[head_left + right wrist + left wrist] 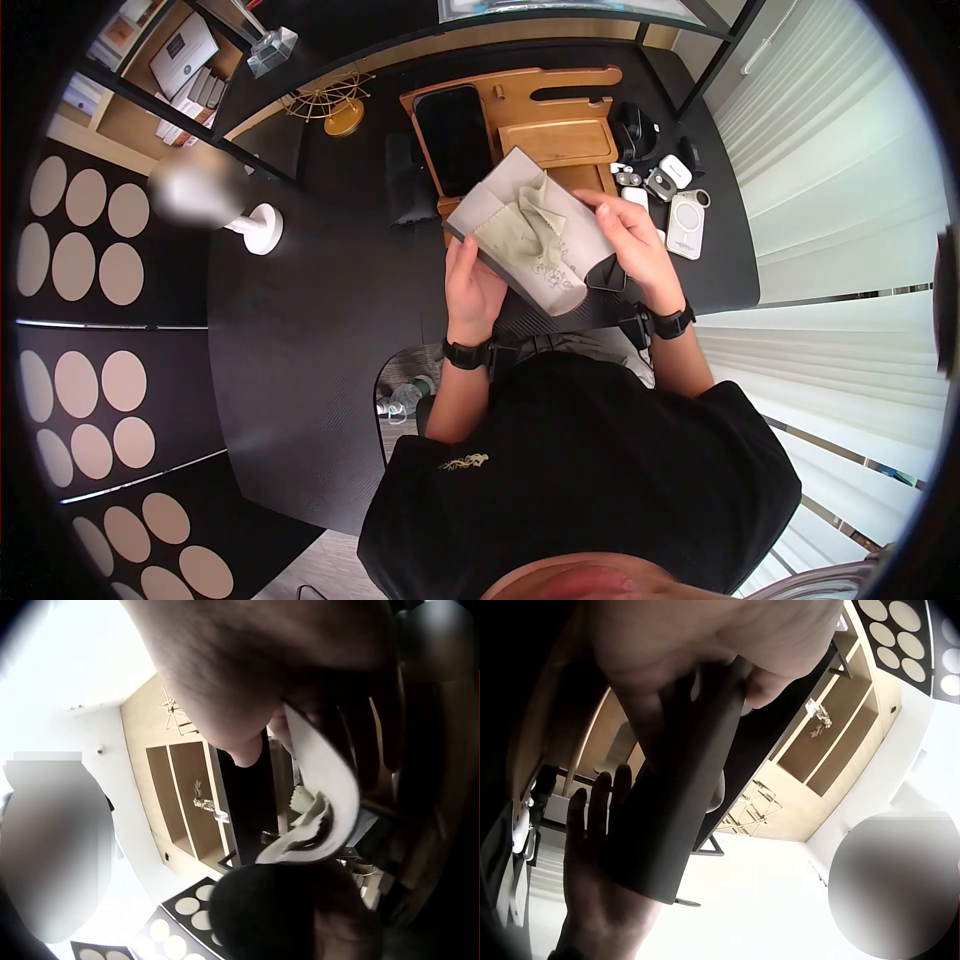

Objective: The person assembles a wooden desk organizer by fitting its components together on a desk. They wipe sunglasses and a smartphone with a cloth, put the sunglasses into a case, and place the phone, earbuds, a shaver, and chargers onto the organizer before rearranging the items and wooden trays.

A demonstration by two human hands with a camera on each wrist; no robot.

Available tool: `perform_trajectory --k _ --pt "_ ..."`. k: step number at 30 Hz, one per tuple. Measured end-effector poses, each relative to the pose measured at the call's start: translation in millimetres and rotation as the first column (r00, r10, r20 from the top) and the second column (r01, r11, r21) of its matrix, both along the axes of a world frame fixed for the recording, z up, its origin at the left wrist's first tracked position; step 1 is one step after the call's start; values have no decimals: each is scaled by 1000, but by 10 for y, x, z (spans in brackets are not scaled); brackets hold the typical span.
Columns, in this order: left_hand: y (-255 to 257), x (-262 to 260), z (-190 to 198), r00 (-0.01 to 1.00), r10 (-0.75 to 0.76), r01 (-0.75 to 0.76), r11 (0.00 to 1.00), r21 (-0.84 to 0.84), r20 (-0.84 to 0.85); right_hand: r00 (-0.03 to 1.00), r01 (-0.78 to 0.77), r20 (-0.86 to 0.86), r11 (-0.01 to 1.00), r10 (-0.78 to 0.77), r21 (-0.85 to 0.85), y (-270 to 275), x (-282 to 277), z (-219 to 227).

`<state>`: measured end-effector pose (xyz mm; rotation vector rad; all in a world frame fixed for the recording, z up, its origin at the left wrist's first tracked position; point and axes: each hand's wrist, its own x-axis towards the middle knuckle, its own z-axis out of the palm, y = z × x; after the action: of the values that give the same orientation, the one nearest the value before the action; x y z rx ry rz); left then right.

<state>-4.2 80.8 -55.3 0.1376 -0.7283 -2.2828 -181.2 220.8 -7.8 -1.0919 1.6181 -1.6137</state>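
An open glasses case, pale grey inside, is held tilted above the desk's front edge. A light green cleaning cloth with zigzag edges lies crumpled on its lining. My left hand grips the case's left side, thumb on the near edge. On the opposite side my right hand holds it, thumb over the edge and fingers underneath. The dark, curved outside of the case shows in the left wrist view. In the right wrist view the cloth sits within the bent pale lining.
Behind the case stands a wooden desk organizer with a black phone leaning on it. Earbuds and a white magnetic charger lie on the right. A white lamp base and a gold wheel ornament stand farther left.
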Motion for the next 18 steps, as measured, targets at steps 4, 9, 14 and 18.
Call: perform_trajectory --k 4,9,14,18 --pt "20 -14 61 996 35 -30 997 -67 79 993 -121 -26 984 118 -132 6 24 28" --pt "32 -39 82 997 41 -34 994 -100 72 940 -283 -230 952 252 -116 -9 92 259" --pt "61 -45 176 995 -82 82 997 -12 -60 877 -308 -380 951 296 29 -10 176 246" --pt "31 -15 161 999 -16 17 998 -62 28 890 -159 -434 987 141 -4 1 175 250"
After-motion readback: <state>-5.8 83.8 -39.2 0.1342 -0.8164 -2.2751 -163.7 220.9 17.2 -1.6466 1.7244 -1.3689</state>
